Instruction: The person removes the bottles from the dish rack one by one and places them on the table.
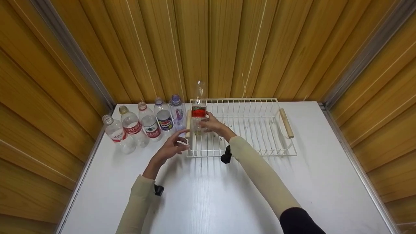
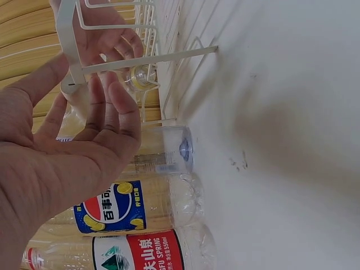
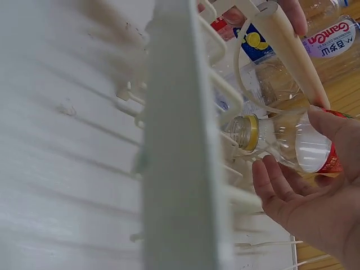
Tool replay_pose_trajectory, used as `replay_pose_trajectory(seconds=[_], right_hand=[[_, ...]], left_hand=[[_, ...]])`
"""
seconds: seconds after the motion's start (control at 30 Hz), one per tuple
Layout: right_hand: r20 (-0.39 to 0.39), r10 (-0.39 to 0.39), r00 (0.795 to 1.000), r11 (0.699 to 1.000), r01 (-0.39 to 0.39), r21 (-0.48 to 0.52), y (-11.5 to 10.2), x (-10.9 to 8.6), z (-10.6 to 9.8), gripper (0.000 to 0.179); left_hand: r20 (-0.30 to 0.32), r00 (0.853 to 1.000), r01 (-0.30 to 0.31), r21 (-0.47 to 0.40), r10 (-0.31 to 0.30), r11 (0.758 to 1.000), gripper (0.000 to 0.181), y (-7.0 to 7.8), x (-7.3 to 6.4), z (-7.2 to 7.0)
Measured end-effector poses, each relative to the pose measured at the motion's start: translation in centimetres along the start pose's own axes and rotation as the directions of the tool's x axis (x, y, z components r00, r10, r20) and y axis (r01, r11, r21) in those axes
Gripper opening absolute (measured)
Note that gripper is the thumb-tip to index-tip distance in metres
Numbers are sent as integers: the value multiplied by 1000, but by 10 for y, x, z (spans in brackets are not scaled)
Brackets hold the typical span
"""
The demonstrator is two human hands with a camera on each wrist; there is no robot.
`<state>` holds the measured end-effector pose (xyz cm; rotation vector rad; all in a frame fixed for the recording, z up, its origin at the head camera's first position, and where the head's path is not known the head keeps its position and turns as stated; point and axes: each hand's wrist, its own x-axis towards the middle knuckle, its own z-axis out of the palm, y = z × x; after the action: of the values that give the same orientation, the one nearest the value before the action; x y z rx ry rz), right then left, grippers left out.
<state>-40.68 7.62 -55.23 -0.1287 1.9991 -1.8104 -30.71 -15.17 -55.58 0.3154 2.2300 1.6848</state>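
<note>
My right hand [image 1: 213,124] holds a clear plastic bottle [image 1: 200,94] with a red label, turned upside down. Its yellow-ringed neck [image 3: 247,133] points down among the wires at the left end of a white wire rack [image 1: 242,130]. In the right wrist view the thumb lies along the bottle, with fingers curving round the other side. My left hand [image 1: 172,146] is at the same end of the rack, one fingertip touching the wooden handle [image 1: 188,123]. Its other fingers bend loosely beside the handle and grip no bottle.
Several uncapped, clear bottles stand upright left of the rack, among them a Pepsi-style bottle [image 1: 165,122], a red-and-white labelled bottle [image 1: 151,128] and a purple-tinted bottle [image 1: 177,112]. A second wooden handle [image 1: 286,123] is on the rack's right end. Wood-patterned panels [image 1: 224,48] enclose the white table [image 1: 201,195].
</note>
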Motion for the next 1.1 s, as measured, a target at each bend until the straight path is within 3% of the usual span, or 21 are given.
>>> replay_pose_trajectory(seconds=[0.2,0.4,0.63,0.87,1.1], right_hand=[[-60,-11,998,1000,12,8,-2,-3,10,68],[-66,26,997,997,-22,73,-2,-9,5,70],[-33,23,999,999,-22,40,-4,-18,-13,67],[-18,3,1000,996,-2,84,-15,-28,-35,64],[-52,-12,999,995,18,103,-23,-44,-59,64]], left_hand=[[-4,1000,21,-3,-21,1000,69,1,-1,3],[17,1000,12,2,-12,1000,70,1,-2,4],[21,1000,-10,7,10,1000,71,-3,-5,2],[4,1000,-25,12,25,1000,69,0,-4,1],[-1,1000,-30,14,30,999,68,1,-3,1]])
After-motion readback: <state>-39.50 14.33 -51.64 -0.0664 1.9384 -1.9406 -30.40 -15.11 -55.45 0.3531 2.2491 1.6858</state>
